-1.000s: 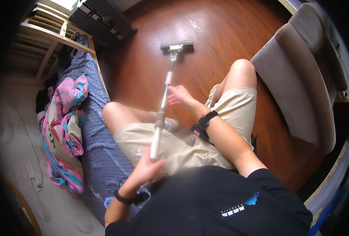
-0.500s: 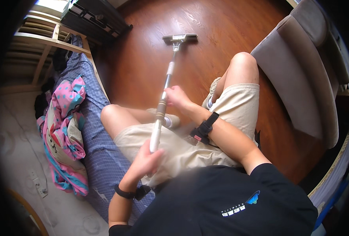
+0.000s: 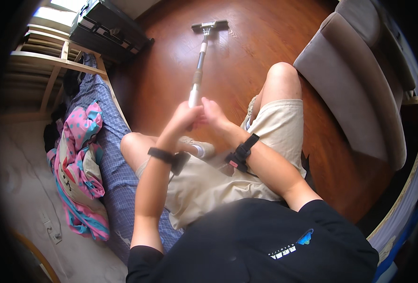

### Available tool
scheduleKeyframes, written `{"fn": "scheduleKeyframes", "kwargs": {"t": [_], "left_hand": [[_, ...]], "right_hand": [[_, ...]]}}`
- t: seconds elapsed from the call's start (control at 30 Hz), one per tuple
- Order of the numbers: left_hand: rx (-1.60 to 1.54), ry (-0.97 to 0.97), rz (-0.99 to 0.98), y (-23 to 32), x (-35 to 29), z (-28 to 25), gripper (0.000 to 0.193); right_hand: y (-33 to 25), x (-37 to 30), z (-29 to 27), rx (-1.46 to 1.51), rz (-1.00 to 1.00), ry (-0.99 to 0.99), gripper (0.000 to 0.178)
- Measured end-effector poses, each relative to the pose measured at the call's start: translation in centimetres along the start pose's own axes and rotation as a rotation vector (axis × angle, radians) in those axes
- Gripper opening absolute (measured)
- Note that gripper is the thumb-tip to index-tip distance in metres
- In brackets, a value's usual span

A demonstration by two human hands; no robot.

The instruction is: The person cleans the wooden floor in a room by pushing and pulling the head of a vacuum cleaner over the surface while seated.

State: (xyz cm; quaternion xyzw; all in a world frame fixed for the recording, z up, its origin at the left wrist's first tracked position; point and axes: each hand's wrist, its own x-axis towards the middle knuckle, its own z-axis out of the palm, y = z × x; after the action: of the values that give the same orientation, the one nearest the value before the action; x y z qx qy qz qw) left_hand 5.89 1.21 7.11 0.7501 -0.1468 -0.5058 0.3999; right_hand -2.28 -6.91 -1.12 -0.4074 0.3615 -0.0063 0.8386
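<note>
head view: the left hand [image 3: 187, 115] wraps around the mop handle [image 3: 194, 96].

The mop [image 3: 200, 63] is between bed [image 3: 117, 165] and sofa [image 3: 345, 89].

Location: a home, apparently a bedroom. To my left I note a bed-like surface under a blue checked sheet [image 3: 117, 174], rumpled pink-and-turquoise bedding [image 3: 82, 177] on it, and a slatted wooden frame [image 3: 60, 61] at its far end. To my right: a grey-brown upholstered seat [image 3: 350, 94]. Below me: glossy wood-look flooring [image 3: 251, 47].
</note>
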Motion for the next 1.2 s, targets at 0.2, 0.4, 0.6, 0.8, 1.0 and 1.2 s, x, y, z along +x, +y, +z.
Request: {"fn": "scheduleKeyframes", "kwargs": {"t": [0.2,0.4,0.6,0.8,1.0,1.2], "left_hand": [[0.119,0.053,-0.008,1.1,6.2,-0.2,0.019],[0.160,0.018,-0.015,-1.8,1.9,2.8,0.016],[0.124,-0.068,-0.038,-5.6,-9.9,3.3,0.028],[0.217,-0.102,-0.167,-5.9,-23.6,3.2,0.050],[0.189,-0.095,-0.227,-6.7,-22.4,2.7,0.050],[0.098,-0.051,-0.169,-5.4,-18.2,3.8,0.039]], "right_hand": [[-0.9,0.5,-1.2,-0.008,-0.059,0.116,0.048],[-0.2,2.0,-2.6,-0.170,-0.112,0.133,0.047],[0.7,2.4,-1.4,-0.249,-0.061,0.159,0.040],[1.8,1.4,-0.6,-0.107,0.142,0.188,0.040],[1.8,0.1,0.2,-0.041,0.144,0.238,0.049],[-0.5,0.2,-0.5,-0.078,0.025,0.315,0.050]]}}
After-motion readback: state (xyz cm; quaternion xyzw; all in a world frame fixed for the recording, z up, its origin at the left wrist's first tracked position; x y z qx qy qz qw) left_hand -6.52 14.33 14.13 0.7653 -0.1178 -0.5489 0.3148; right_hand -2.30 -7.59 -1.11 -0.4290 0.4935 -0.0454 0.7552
